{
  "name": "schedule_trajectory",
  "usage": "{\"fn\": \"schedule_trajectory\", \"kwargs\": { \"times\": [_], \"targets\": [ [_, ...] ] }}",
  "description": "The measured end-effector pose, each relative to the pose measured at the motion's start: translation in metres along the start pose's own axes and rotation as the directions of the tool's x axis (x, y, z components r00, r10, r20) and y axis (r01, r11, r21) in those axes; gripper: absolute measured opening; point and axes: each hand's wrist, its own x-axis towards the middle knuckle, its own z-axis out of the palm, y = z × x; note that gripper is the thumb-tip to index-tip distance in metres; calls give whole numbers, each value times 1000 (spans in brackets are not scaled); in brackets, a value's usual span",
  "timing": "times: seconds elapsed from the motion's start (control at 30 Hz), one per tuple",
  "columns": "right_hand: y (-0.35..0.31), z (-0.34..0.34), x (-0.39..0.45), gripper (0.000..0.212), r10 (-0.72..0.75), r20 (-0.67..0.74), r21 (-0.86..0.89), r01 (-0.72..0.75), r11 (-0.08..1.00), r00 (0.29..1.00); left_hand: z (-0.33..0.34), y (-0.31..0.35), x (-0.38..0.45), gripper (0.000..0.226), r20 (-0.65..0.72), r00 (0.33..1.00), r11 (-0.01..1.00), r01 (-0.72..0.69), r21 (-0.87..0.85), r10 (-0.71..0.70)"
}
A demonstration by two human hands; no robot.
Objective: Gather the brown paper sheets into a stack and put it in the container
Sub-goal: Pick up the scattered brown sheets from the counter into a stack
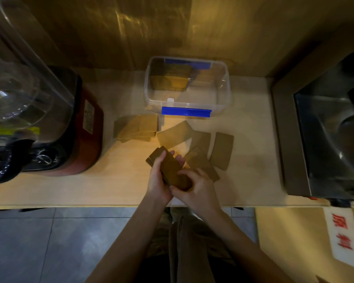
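A stack of brown paper sheets [170, 170] is held on edge above the counter. My left hand [157, 180] grips its left side, and my right hand [196, 186] clasps its near end. Several loose brown sheets [221, 150] lie fanned on the counter just right of and beyond my hands. Another small pile of brown sheets [137, 127] lies to the left, in front of the container. The clear plastic container [223, 103] with blue latches stands open at the back, with brown sheets [170, 78] upright inside at its left.
A red-based blender [78, 127] with a clear jug stands at the left. At the right edge stands a dark metal machine [325, 129]. The wooden counter's front edge [90, 206] runs below my wrists. A cardboard box [307, 242] with red print is at lower right.
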Motion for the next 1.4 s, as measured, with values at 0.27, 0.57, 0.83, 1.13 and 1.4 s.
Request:
{"fn": "schedule_trajectory", "kwargs": {
  "times": [0.27, 0.57, 0.83, 1.13, 1.4],
  "targets": [
    [41, -24, 14, 24, 75, -61, -2, -75, 997, 995, -9, 2, 7, 23, -144, 989, 998, 46, 36, -40],
    [87, 5, 18, 56, 94, -130, -566, -152, 811, 987, -11, 0, 2, 29, -148, 984, 994, 107, 30, -101],
    [82, -2, 11, 51, 35, -235, -275, -101, 956, 971, -9, -1, 0, 32, -155, 975, 985, 169, 43, -160],
    [34, -6, -2, 50, 121, -165, 210, -85, 974, 979, 2, -5, 3, 62, 59, 990, 976, 113, 186, -126],
    [21, -6, -7, 51, 43, -69, 53, -39, 998, 997, 12, -9, 8, 57, 131, 985, 980, 91, 176, -115]
  ]
}}
